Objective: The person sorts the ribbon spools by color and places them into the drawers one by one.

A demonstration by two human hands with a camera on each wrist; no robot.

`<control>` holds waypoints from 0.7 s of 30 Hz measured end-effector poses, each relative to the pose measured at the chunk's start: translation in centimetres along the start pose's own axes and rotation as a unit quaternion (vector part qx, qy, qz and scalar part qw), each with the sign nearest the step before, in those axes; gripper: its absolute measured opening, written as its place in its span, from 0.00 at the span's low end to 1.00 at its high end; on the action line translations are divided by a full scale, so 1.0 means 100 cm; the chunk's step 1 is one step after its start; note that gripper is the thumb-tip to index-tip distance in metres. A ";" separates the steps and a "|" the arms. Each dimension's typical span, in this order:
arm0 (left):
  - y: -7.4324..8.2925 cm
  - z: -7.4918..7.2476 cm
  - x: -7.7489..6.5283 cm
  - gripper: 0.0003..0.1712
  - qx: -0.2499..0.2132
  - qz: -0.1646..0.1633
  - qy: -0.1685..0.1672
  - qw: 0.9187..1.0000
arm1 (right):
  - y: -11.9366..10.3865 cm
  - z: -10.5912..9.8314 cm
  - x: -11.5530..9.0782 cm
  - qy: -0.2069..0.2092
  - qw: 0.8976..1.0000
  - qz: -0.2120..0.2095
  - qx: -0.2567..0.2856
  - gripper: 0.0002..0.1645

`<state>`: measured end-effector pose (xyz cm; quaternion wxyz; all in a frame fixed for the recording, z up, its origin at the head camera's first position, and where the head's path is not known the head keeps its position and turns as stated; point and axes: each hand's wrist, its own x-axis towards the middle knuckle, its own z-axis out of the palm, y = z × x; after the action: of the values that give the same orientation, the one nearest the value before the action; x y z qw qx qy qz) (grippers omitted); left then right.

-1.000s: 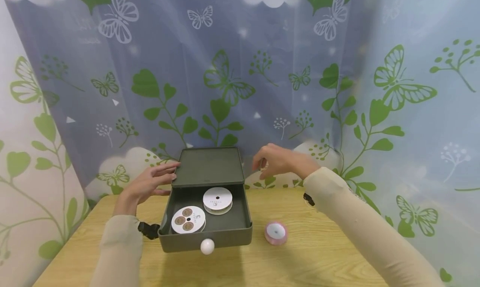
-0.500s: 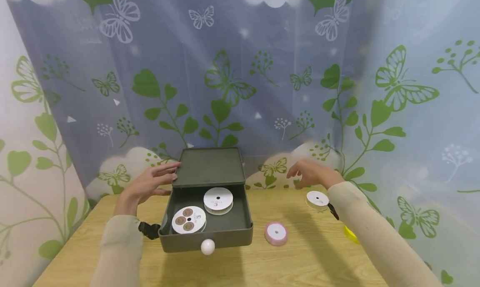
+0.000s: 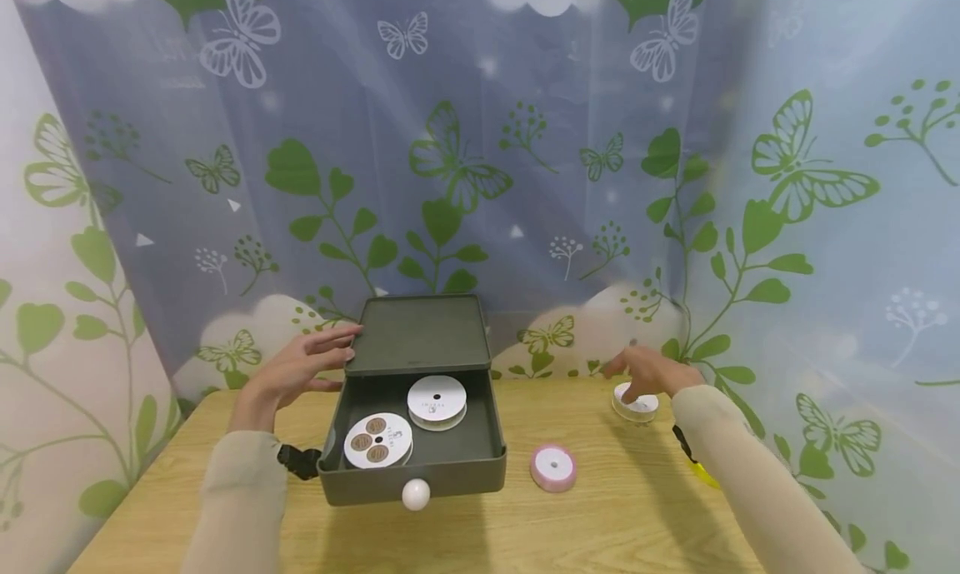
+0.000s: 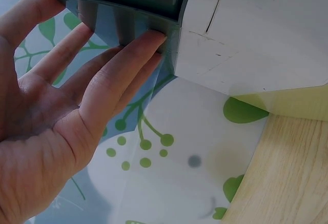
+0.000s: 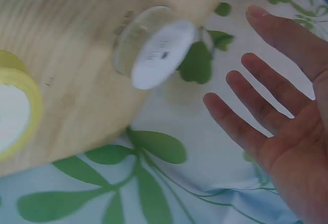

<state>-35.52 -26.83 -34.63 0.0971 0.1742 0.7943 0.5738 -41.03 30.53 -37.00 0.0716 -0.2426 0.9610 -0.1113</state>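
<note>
Grey box (image 3: 420, 457) holds two white spools (image 3: 437, 401); left hand (image 3: 296, 370) fingers straight on its lid (image 3: 420, 334).

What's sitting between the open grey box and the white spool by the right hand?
In the head view, a pink ribbon spool lies on the table between the grey box and the white spool, somewhat nearer the camera; otherwise bare wood.
</note>
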 end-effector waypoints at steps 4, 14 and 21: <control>0.000 0.000 -0.001 0.40 -0.003 0.000 0.000 1.000 | 0.010 0.015 -0.002 0.007 1.000 0.015 0.008 0.27; 0.000 -0.001 0.000 0.39 -0.006 0.005 -0.001 1.000 | 0.029 0.039 -0.002 0.010 0.999 0.034 0.001 0.35; 0.000 -0.002 0.000 0.39 -0.006 0.005 -0.003 1.000 | 0.035 0.047 -0.002 0.002 0.998 0.057 0.013 0.39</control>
<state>-35.60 -27.00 -34.55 0.0977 0.1791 0.7899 0.5783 -41.52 32.82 -42.37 0.0792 -0.1860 0.9720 -0.1195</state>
